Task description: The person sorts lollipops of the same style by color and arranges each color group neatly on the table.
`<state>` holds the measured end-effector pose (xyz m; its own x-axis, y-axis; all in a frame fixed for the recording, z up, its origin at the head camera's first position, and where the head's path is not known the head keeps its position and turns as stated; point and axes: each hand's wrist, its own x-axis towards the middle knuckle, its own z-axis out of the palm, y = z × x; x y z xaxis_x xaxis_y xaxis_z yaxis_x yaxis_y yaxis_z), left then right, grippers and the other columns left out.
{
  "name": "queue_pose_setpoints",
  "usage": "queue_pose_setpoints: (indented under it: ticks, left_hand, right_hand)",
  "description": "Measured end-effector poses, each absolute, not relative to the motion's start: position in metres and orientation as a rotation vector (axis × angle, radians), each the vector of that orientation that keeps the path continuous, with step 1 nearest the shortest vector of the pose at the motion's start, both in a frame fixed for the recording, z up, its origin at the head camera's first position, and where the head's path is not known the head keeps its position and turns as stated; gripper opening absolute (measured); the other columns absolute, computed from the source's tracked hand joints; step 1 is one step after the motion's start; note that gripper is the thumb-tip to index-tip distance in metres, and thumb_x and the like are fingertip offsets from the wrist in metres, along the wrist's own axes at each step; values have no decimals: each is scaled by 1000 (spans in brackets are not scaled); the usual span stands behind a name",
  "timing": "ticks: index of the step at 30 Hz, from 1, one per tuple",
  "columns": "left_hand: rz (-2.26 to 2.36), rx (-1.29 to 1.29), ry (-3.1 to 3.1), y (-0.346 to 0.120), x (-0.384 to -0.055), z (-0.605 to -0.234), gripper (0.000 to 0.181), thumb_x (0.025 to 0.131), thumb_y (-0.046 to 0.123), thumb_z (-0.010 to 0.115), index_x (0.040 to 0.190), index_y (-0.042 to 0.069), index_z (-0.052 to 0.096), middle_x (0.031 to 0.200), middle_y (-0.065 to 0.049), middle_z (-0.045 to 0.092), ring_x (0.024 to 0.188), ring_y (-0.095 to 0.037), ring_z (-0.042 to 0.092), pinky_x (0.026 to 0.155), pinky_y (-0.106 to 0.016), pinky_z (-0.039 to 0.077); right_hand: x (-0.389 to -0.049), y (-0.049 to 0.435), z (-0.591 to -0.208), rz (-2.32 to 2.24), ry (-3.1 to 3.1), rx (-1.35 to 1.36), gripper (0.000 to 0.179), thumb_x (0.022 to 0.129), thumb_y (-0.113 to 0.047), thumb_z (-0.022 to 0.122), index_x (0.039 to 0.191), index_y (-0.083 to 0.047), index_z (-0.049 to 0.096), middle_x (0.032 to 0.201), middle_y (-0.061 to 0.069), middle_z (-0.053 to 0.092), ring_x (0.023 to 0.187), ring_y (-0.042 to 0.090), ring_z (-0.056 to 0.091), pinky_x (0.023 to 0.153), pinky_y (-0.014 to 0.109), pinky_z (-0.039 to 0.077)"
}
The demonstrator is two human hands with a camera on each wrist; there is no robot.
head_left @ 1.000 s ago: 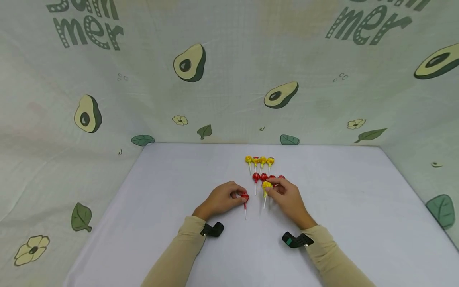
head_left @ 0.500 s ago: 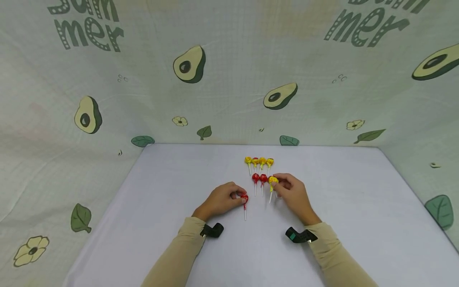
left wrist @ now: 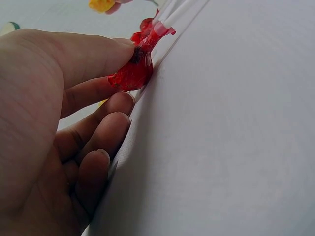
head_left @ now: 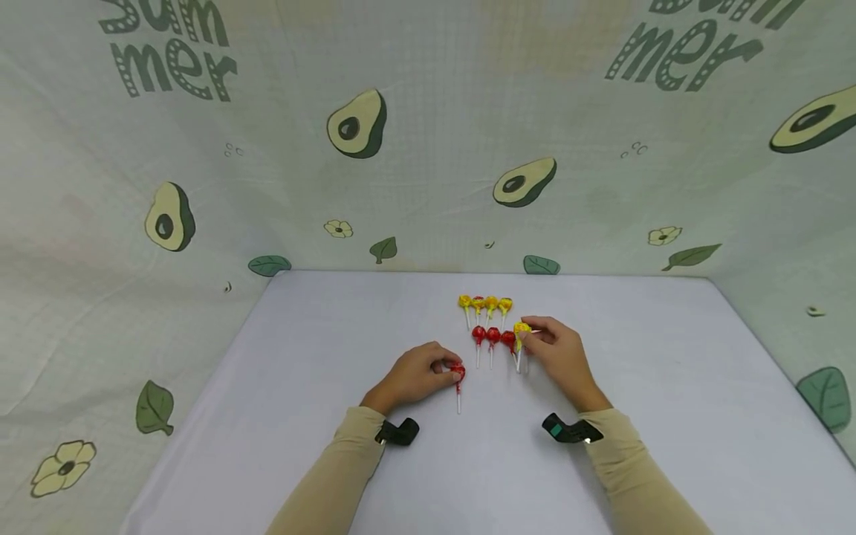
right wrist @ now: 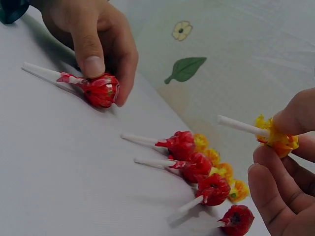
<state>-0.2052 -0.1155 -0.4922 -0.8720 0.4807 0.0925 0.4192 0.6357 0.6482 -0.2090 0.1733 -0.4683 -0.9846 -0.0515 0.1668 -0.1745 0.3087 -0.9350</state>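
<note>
On the white table my left hand (head_left: pixel 416 375) pinches the head of a red lollipop (left wrist: pixel 133 73) between thumb and finger, its white stick pointing toward me. My right hand (head_left: pixel 564 360) holds a yellow lollipop (right wrist: pixel 283 143) by its wrapped head, raised over the right end of a row of red lollipops (head_left: pixel 493 336). In the head view, the right hand and yellow lollipop hide the last red lollipop (right wrist: pixel 237 220) of that row. Behind it lies a second row, made of yellow lollipops (head_left: pixel 491 303) with sticks toward me.
The white table (head_left: pixel 321 327) reaches back to a hanging cloth (head_left: pixel 428 178) printed with avocados and leaves. Each wrist wears a black camera mount, one at the left wrist (head_left: pixel 399 432) and another at the right wrist (head_left: pixel 570 429).
My right hand has carried the yellow lollipop rightward and slightly away from me, along the red row, uncovering more red lollipops. The left hand and its red lollipop have stayed in place.
</note>
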Motion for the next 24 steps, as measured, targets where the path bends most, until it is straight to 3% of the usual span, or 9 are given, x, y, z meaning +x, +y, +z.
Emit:
queue_pose_setpoints:
  ticks: [6,13,24]
  left_hand:
    - [1080,763,2748,-116,-203,-493,27,93,38,72,116,23,73,95,13,61,82,-4,54,71,-25,46]
    - [1059,751,2745,-117,-202,-494,27,93,37,73,116,24,73,96,14,61,82,-4,54,71,-24,46]
    - [1076,765,2764,-116,-205,-494,26,93,36,72,115,23,73,96,13,62,82,-4,55,71,-25,46]
  right_hand:
    - [-216,181,-467,1838,-2465,158,35,95,-22,71,126,-6,65,112,13,69,87,26,68,77,38,58]
    - [-227,190,-469,1829,-2507,127,39,98,-26,67,130,-5,63,118,13,66,92,22,66,81,35,57]
    - [-249,198,-470,1759,-2560,85,43,99,-35,64,132,-7,62,120,12,65,94,28,63,78,27,54]
